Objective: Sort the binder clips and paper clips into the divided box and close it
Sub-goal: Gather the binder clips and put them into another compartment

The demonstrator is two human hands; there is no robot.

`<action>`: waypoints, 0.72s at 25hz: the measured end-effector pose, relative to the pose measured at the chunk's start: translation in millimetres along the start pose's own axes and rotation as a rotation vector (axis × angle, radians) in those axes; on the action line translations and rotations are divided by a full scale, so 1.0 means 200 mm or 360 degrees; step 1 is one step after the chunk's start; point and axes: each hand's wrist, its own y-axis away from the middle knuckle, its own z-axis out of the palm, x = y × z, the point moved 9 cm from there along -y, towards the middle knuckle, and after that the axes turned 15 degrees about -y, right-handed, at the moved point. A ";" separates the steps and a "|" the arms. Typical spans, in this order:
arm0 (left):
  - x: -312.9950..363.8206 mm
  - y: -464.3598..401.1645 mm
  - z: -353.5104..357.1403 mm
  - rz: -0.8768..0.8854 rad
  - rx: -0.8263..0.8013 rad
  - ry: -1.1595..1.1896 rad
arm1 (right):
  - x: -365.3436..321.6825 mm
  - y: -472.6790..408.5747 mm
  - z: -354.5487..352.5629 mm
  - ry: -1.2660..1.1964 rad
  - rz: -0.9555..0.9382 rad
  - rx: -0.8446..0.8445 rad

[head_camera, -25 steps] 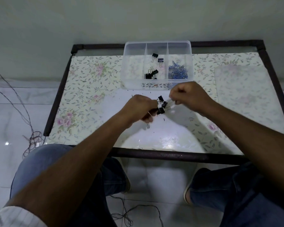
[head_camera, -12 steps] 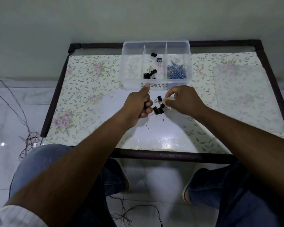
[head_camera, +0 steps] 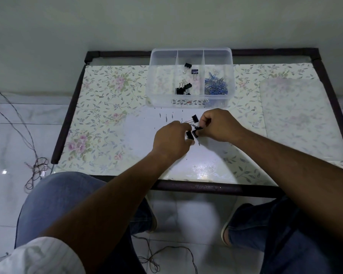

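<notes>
A clear divided box stands open at the table's far middle. Its left compartment looks bare, the middle one holds several black binder clips, and the right one holds a heap of blue paper clips. In front of the box, my left hand and my right hand meet over a small cluster of black binder clips. Each hand pinches a clip of that cluster. One more black clip sits just beyond the fingers.
The table has a floral cover and a dark frame. A translucent lid lies flat at the right. Loose wires trail on the floor to the left. My knees are under the near edge.
My left hand has lowered its raised thumb and closed back over the clip cluster. My right hand has drawn in slightly over the same clips. The box's contents are unchanged.
</notes>
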 end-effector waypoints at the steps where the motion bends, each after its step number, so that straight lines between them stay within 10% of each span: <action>1: 0.00 0.00 0.00 0.0006 0.0004 -0.0006 | -0.01 0.01 -0.01 -0.0072 -0.0002 0.0003; 5: -0.02 -0.02 0.00 -0.0070 -0.0013 0.0191 | -0.04 0.02 -0.06 -0.0852 0.0133 0.0129; 11: -0.03 -0.02 0.09 -0.0736 -0.0764 0.2450 | -0.08 0.01 -0.01 -0.2076 0.0393 -0.0299; 18: 0.03 0.00 0.05 -0.0856 -0.0786 0.2909 | -0.16 0.05 0.04 -0.2292 0.0480 -0.0459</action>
